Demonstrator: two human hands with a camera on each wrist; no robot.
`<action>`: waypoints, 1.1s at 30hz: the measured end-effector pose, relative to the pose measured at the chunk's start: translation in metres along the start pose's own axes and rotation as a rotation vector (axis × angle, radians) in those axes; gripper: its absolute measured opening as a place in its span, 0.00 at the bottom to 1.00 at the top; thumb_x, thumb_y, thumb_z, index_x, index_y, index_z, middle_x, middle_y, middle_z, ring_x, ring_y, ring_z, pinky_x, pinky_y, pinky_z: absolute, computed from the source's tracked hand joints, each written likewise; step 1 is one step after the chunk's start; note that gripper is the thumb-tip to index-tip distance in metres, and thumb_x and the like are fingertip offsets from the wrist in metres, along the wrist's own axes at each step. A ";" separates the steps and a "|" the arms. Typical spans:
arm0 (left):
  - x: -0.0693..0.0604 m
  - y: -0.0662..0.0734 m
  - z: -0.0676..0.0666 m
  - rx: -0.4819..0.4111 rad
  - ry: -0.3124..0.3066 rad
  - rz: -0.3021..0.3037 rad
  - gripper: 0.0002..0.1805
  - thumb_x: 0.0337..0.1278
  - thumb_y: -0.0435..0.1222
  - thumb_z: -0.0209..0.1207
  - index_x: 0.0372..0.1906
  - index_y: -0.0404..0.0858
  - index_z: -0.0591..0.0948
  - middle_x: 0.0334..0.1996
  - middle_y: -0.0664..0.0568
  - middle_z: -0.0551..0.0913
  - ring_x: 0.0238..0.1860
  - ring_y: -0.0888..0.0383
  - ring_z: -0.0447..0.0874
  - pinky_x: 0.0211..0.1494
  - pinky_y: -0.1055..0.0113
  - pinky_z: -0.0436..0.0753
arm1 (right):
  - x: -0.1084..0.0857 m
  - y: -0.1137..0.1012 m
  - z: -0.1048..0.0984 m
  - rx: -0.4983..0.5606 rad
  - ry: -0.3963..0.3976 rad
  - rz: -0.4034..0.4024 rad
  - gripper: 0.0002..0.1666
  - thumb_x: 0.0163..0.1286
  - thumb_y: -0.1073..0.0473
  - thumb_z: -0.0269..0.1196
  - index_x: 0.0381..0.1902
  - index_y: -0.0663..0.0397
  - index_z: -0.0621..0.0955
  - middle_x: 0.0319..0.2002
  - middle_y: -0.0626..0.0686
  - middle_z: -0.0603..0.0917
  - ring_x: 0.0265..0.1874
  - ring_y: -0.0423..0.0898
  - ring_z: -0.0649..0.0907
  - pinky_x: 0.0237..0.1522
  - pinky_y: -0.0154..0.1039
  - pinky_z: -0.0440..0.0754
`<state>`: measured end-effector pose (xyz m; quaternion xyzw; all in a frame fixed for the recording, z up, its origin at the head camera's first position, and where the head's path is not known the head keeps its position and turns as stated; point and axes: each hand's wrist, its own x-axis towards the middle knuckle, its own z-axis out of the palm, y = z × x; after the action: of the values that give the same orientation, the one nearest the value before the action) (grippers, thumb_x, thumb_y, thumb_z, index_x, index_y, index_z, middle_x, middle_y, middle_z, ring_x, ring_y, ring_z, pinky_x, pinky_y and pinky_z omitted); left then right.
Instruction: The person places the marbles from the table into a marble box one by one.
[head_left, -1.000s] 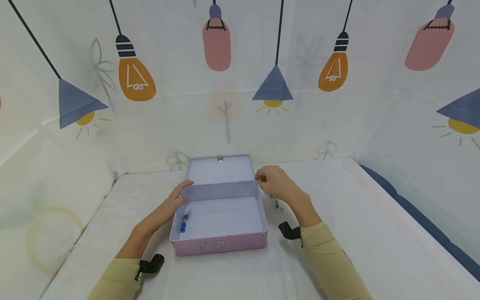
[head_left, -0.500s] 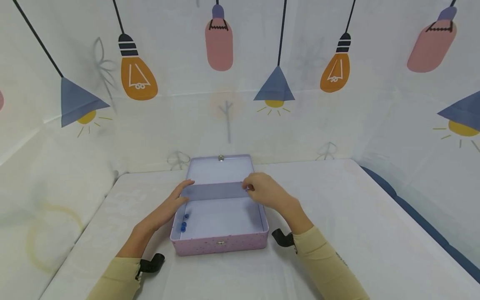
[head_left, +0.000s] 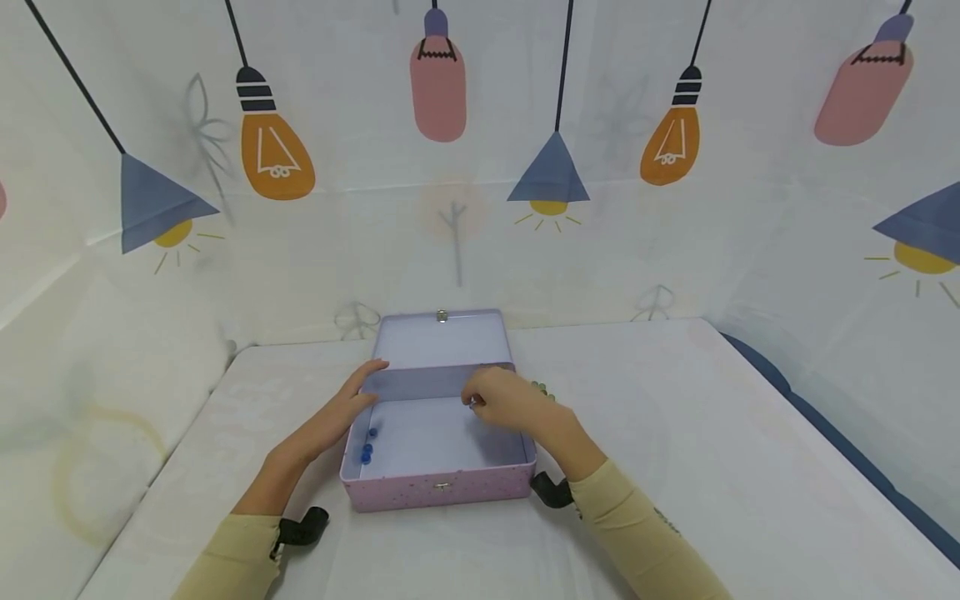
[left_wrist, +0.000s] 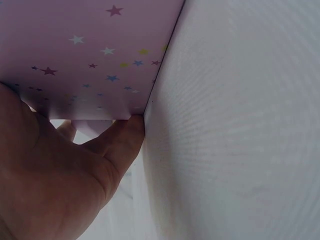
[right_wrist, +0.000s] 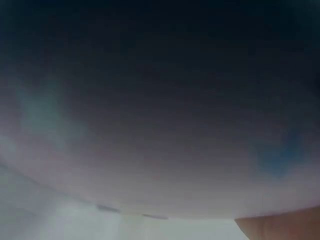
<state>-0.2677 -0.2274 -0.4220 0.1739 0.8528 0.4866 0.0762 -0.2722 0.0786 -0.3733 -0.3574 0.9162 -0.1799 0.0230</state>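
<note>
Box (head_left: 483, 490): outside pink; stars in white, yellow, blue, deep pink. Inside pale lilac. 3 beads (head_left: 367, 449), left inside: blue. Beaded string (head_left: 542, 387), far right side: green. Sleeves (head_left: 637, 533): tan. Far wall (head_left: 337, 250): white, 2 orange bulbs (head_left: 670, 150), blue lampshades (head_left: 549, 171).

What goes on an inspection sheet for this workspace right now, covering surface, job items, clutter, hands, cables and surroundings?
Surface: white-covered table.
Job's things: open star-printed box; blue beads inside, along its left side; green beads near its right edge, partly hidden.
Clutter: nothing seen.
Hands: left hand grips the box's left side; right hand, over the box, pinches something small, unclear what.
Cables: nothing seen.
Surroundings: white backdrop printed with lamps and bulbs.
</note>
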 end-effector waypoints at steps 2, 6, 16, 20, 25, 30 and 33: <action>0.000 0.001 0.000 -0.003 -0.001 0.000 0.32 0.74 0.37 0.42 0.79 0.47 0.50 0.81 0.43 0.38 0.81 0.38 0.29 0.75 0.29 0.38 | 0.000 -0.002 0.002 -0.009 -0.011 -0.008 0.11 0.68 0.68 0.60 0.44 0.58 0.87 0.43 0.51 0.88 0.39 0.42 0.82 0.40 0.34 0.82; 0.000 0.002 0.000 -0.001 -0.001 -0.007 0.33 0.74 0.37 0.42 0.79 0.48 0.50 0.81 0.43 0.38 0.81 0.38 0.29 0.75 0.29 0.39 | 0.000 -0.005 0.007 -0.047 -0.022 -0.032 0.12 0.68 0.69 0.59 0.43 0.57 0.87 0.43 0.50 0.88 0.44 0.43 0.84 0.46 0.36 0.83; 0.002 0.002 0.000 0.009 0.002 -0.017 0.33 0.74 0.37 0.42 0.79 0.48 0.50 0.81 0.43 0.37 0.81 0.39 0.29 0.75 0.29 0.39 | 0.004 -0.014 0.028 -0.083 -0.150 -0.038 0.14 0.64 0.70 0.60 0.39 0.52 0.88 0.39 0.45 0.88 0.37 0.37 0.82 0.43 0.32 0.82; 0.001 0.001 0.000 0.013 0.002 -0.027 0.33 0.74 0.37 0.42 0.79 0.49 0.49 0.81 0.44 0.37 0.81 0.39 0.29 0.75 0.29 0.39 | 0.003 -0.016 0.032 -0.098 -0.164 -0.025 0.13 0.61 0.70 0.61 0.35 0.50 0.89 0.35 0.43 0.88 0.32 0.36 0.80 0.41 0.30 0.81; 0.001 0.000 -0.001 0.013 0.004 -0.024 0.33 0.74 0.37 0.42 0.79 0.49 0.50 0.81 0.44 0.37 0.81 0.39 0.29 0.75 0.29 0.38 | 0.002 -0.017 0.031 -0.113 -0.159 -0.023 0.12 0.60 0.71 0.62 0.31 0.50 0.88 0.29 0.43 0.86 0.27 0.36 0.76 0.35 0.29 0.78; 0.001 -0.001 0.000 0.008 0.006 -0.020 0.32 0.74 0.37 0.42 0.79 0.49 0.50 0.81 0.43 0.37 0.81 0.39 0.29 0.75 0.29 0.38 | 0.002 -0.018 0.030 -0.110 -0.171 -0.008 0.12 0.60 0.70 0.61 0.33 0.50 0.88 0.31 0.43 0.86 0.29 0.36 0.76 0.36 0.30 0.78; 0.002 -0.001 0.000 0.004 0.004 -0.023 0.32 0.74 0.37 0.42 0.79 0.49 0.50 0.81 0.43 0.37 0.81 0.39 0.29 0.75 0.29 0.39 | 0.001 -0.017 0.029 -0.097 -0.180 0.000 0.12 0.61 0.69 0.61 0.36 0.51 0.88 0.34 0.43 0.86 0.30 0.36 0.77 0.37 0.30 0.79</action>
<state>-0.2693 -0.2270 -0.4224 0.1631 0.8559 0.4843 0.0798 -0.2575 0.0574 -0.3943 -0.3729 0.9180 -0.1024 0.0879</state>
